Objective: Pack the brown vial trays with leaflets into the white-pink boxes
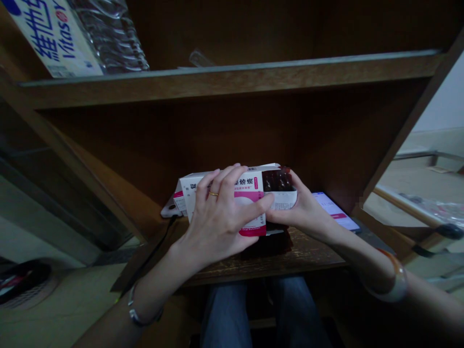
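A white and pink medicine box (253, 220) marked "Oral Solution" is held level above the wooden shelf board. Across its front face lies my left hand (221, 212), fingers over the top edge and thumb toward the open end. Dark brown plastic vials (276, 181) stick out of the box's right end, with a printed white flap or leaflet (284, 200) in front of them. My right hand (300, 208) is closed around this end, gripping the vials and the white piece; some of its fingers are hidden behind. More dark brown vials (270, 244) lie beneath the box on the board.
A lit phone (335, 211) lies right of my right hand. Behind the box's left end are another pink and white box (179, 197) and a black cable (166, 234). The upper shelf (232, 87) holds a Vitasoy carton (54, 38) and plastic bottles (110, 36). A bin (29, 285) stands lower left.
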{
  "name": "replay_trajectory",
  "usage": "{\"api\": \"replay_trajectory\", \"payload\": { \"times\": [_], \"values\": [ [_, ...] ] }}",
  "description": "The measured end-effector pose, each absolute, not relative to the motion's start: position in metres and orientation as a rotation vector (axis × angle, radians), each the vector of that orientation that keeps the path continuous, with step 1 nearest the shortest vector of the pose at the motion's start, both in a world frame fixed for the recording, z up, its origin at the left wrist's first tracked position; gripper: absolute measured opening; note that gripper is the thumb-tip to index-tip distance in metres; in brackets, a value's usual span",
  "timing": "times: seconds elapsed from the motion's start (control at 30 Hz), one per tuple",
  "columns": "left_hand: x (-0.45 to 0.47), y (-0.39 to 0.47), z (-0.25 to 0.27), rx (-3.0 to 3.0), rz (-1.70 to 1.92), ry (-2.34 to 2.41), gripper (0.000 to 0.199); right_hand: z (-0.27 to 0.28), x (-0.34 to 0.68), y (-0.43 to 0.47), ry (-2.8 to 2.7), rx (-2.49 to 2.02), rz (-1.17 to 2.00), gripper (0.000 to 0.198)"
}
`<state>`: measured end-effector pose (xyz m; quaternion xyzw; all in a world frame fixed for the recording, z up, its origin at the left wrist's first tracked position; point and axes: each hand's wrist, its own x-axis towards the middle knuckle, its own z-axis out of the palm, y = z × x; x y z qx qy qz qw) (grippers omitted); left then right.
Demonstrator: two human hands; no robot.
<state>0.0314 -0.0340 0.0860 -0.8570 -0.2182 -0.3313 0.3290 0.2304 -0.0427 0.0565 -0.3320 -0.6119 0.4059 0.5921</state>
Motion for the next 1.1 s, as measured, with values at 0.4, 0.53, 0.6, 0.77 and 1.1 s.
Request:
{"api": "replay_trajectory", "payload": {
  "times": [0.4, 0.53, 0.6, 0.77, 1.1],
  "values": [
    [0.024, -0.027, 0.091, -2.230, -0.909, -0.618, 0.054, 0.073, 0.246, -0.042, -1.398, -0.738, 1.129, 0.057],
    [0.022, -0.027, 0.093, -2.211, -0.920, -0.653, 0.058, 0.077, 0.248, -0.038, -1.309, -0.757, 1.197, 0.047],
    [0.023, -0.027, 0.092, -2.196, -0.922, -0.641, 0.060, 0.077, 0.246, -0.038, -1.318, -0.769, 1.197, 0.046],
    [0.027, -0.028, 0.087, -2.182, -0.909, -0.596, 0.059, 0.070, 0.238, -0.039, -1.343, -0.746, 1.186, 0.048],
    [0.025, -0.027, 0.091, -2.160, -0.866, -0.607, 0.068, 0.081, 0.255, -0.038, -1.432, -0.802, 1.168, 0.044]
  ]
}}
